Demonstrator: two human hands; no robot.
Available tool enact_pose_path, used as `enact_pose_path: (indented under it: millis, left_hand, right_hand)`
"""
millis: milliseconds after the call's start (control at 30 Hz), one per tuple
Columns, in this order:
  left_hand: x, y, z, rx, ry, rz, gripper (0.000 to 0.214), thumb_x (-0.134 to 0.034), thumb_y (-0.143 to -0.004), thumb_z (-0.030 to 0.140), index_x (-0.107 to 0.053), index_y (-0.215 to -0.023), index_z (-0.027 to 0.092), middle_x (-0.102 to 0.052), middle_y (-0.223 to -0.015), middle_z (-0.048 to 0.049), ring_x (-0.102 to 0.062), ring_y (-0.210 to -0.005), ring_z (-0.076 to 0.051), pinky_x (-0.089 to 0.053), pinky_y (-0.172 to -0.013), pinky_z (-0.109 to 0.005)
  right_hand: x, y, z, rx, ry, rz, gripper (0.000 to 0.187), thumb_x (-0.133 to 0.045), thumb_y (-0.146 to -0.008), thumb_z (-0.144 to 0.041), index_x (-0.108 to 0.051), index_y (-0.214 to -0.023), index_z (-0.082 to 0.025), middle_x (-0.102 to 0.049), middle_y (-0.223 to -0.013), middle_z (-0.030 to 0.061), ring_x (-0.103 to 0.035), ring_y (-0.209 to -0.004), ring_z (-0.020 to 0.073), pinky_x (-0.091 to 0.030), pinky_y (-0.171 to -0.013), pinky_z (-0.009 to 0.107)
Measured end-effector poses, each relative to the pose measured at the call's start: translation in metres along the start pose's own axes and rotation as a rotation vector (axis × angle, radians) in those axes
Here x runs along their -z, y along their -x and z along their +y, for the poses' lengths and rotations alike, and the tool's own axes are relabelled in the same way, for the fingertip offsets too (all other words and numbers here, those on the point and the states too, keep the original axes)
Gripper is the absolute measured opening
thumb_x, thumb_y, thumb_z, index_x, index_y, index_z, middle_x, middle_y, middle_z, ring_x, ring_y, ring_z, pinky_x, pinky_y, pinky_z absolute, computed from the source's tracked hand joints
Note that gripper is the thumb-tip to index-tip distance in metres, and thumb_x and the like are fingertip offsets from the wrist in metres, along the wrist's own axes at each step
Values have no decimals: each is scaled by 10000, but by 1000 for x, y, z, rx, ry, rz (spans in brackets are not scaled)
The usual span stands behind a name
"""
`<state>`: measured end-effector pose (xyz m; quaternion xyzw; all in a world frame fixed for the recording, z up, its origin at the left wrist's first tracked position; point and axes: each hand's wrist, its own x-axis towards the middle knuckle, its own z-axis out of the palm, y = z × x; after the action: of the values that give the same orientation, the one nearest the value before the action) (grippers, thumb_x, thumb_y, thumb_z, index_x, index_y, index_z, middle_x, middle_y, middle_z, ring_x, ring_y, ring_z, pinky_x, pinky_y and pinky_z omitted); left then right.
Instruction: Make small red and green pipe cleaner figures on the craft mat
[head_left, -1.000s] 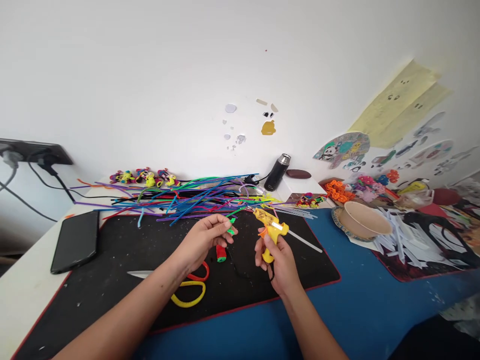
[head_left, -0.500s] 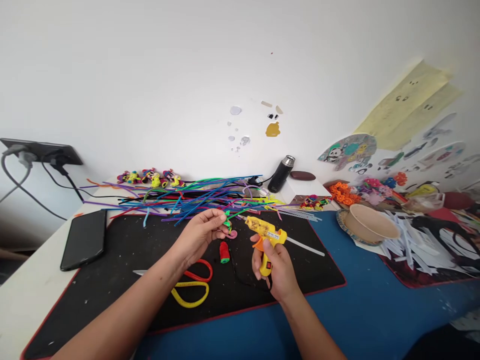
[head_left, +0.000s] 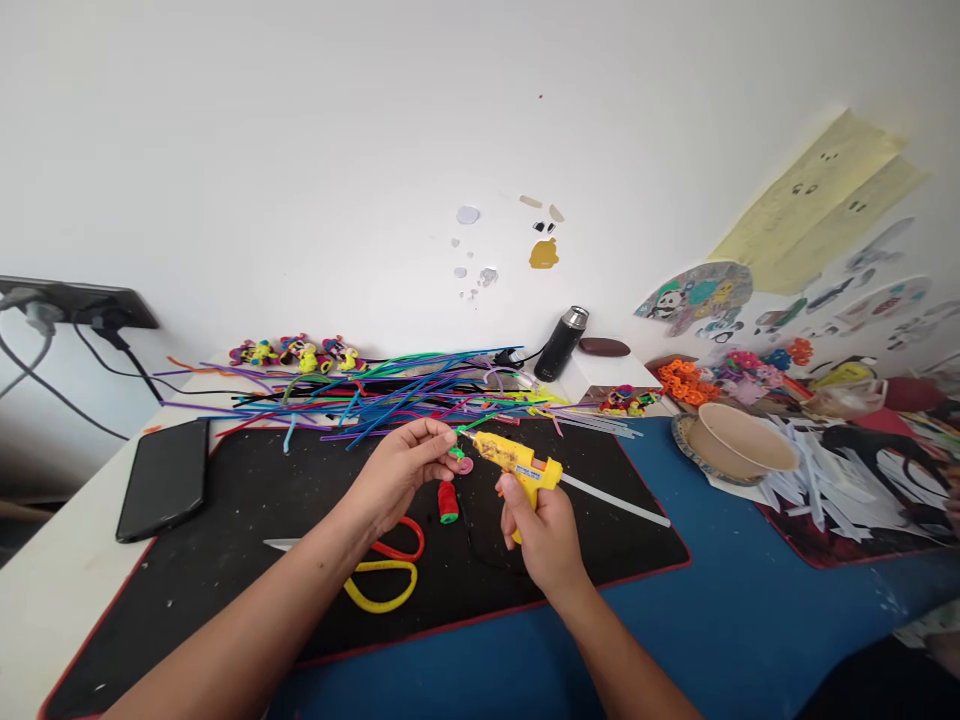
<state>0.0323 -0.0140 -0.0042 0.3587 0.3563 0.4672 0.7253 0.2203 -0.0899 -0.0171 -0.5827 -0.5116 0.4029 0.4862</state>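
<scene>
Between the fingertips of my left hand (head_left: 411, 468) is a small green pipe-cleaner piece (head_left: 457, 452), partly hidden by the fingers. A pink pipe-cleaner spiral (head_left: 466, 466) shows at its lower side. My right hand (head_left: 541, 525) is wrapped round the grip of a yellow hot glue gun (head_left: 517, 455), whose nozzle points left at the green piece, touching or very close to it. A clear glue stick (head_left: 615, 498) sticks out of the gun's back. Below the hands, a red roll with a green end (head_left: 448, 502) stands on the black mat (head_left: 232, 590).
Scissors (head_left: 382, 587) with red and yellow handles lie partly under my left forearm. Many pipe cleaners (head_left: 405, 395) spread along the wall. A phone (head_left: 165, 480) lies left, a black flask (head_left: 562, 343) stands at the back, and a bowl (head_left: 739, 440) sits right.
My right hand has brought the glue gun left, its nozzle now at the green piece. The glue gun has turned slightly. My left hand keeps its pinch in nearly the same place.
</scene>
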Motion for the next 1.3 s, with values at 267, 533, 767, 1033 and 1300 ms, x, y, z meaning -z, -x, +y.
enact_pose_path:
  millis: [267, 533, 767, 1033, 1300]
  left_hand:
    - [-2, 1, -1, 26, 20, -22, 346, -940, -704, 375, -698, -810, 152, -734, -665, -39, -683, -598, -121, -553, -577, -182]
    - [-5, 1, 0, 62, 66, -21, 358, -964, -669, 356, -707, -804, 148, -729, -681, -33, -689, -597, -125, -550, -550, -181]
    - [-4, 1, -1, 55, 51, -28, 349, -963, -677, 361, -709, -779, 144, -730, -672, -34, -677, -583, -111, -558, -552, -169]
    - [-4, 3, 1, 22, -1, -29, 360, -958, -680, 378, -695, -766, 147, -725, -662, -29, -657, -568, -102, -557, -565, -173]
    - [-4, 2, 1, 22, -26, -19, 379, -957, -672, 398, -687, -764, 149, -722, -660, -24, -649, -567, -99, -550, -566, -177]
  right_hand:
    - [-1, 0, 3, 58, 30, 58, 634, -596, -927, -707, -534, -536, -212, -497, -408, -8, -494, -364, 128, -401, -408, 243]
    - [0, -1, 5, 73, 49, 69, 587, -587, -946, -679, -558, -601, -205, -494, -424, -22, -483, -364, 121, -388, -410, 238]
    - [2, -3, 9, 107, 113, 56, 541, -571, -982, -615, -552, -624, -210, -501, -443, -23, -494, -389, 131, -387, -430, 248]
    - [3, -4, 5, 156, 188, 50, 577, -551, -1001, -579, -486, -546, -229, -489, -419, -15, -487, -391, 138, -385, -448, 264]
    - [3, -3, 1, 191, 234, 56, 596, -535, -1000, -572, -459, -516, -234, -465, -393, -23, -459, -390, 127, -376, -448, 254]
